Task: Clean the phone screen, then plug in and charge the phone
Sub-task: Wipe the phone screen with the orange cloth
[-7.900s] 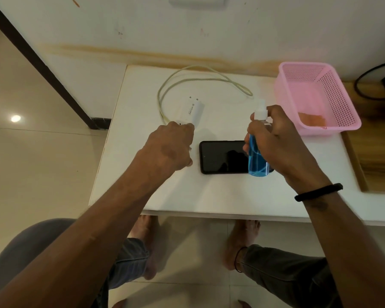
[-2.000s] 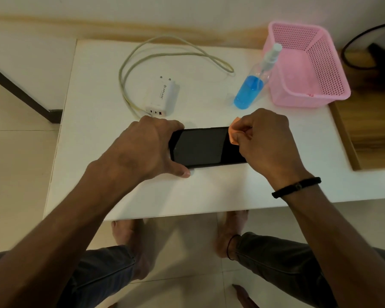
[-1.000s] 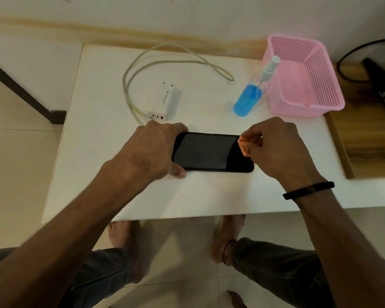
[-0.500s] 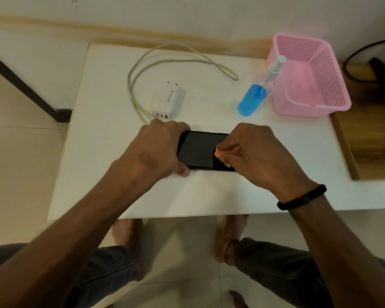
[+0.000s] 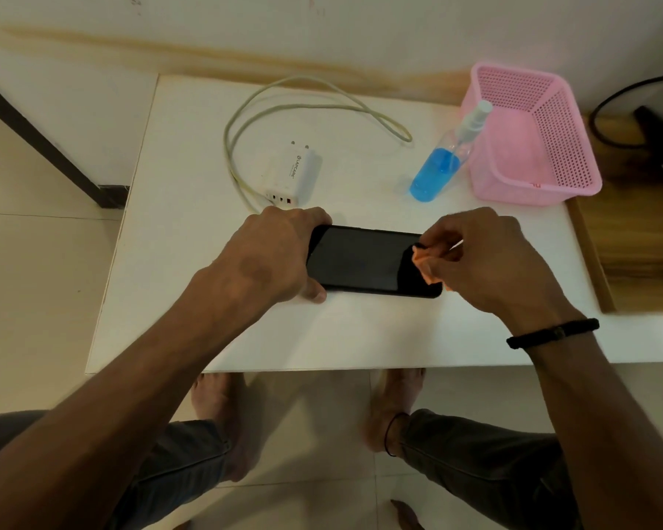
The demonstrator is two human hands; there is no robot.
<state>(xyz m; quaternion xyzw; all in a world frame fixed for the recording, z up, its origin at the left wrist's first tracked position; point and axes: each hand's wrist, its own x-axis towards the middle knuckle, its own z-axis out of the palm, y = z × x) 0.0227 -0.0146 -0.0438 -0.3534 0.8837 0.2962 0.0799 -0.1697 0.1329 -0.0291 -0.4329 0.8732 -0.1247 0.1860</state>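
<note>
A black phone [image 5: 360,260] lies flat, screen up, on the white table [image 5: 192,285]. My left hand [image 5: 272,254] grips its left end and holds it down. My right hand [image 5: 487,258] pinches a small orange cloth [image 5: 422,263] against the right end of the screen. Behind the phone lies a white charger block [image 5: 293,174] with a pale cable [image 5: 322,109] looped beyond it.
A spray bottle with blue liquid [image 5: 439,170] leans against a pink mesh basket [image 5: 529,135] at the back right. A wooden surface [image 5: 640,239] with a black cord adjoins the table on the right. My feet and knees are below the front edge.
My right hand slid the cloth from the middle of the screen back to its right end. The left hand kept its hold on the phone.
</note>
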